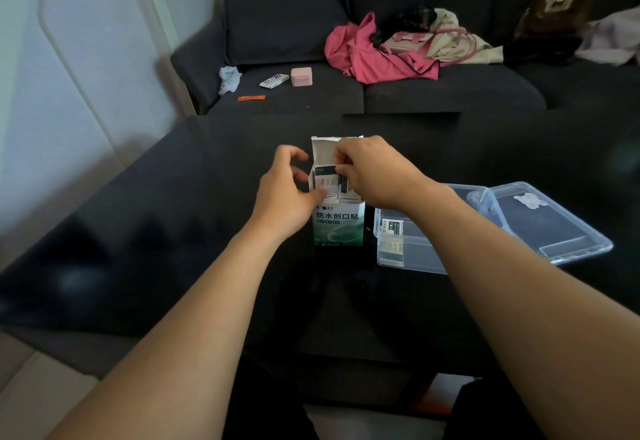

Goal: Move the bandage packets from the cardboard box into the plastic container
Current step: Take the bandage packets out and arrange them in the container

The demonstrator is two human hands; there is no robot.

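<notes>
A white and green cardboard box (338,226) stands upright on the black table, its top flap (323,148) folded open. Bandage packets (325,180) stick up out of its mouth. My right hand (375,171) pinches the top of one packet at the box opening. My left hand (289,190) holds the box's upper left side, thumb against its front, fingers loosely curled. To the right lies the clear plastic container (407,256), with a bandage packet (391,228) lying in its left end. My right forearm crosses over it.
The container's clear lid (550,221) lies open to the right on the table (173,231). Behind stands a dark sofa (284,20) with pink clothes (374,51), a small pink box (301,76), a tube (274,80) and an orange strip (251,97).
</notes>
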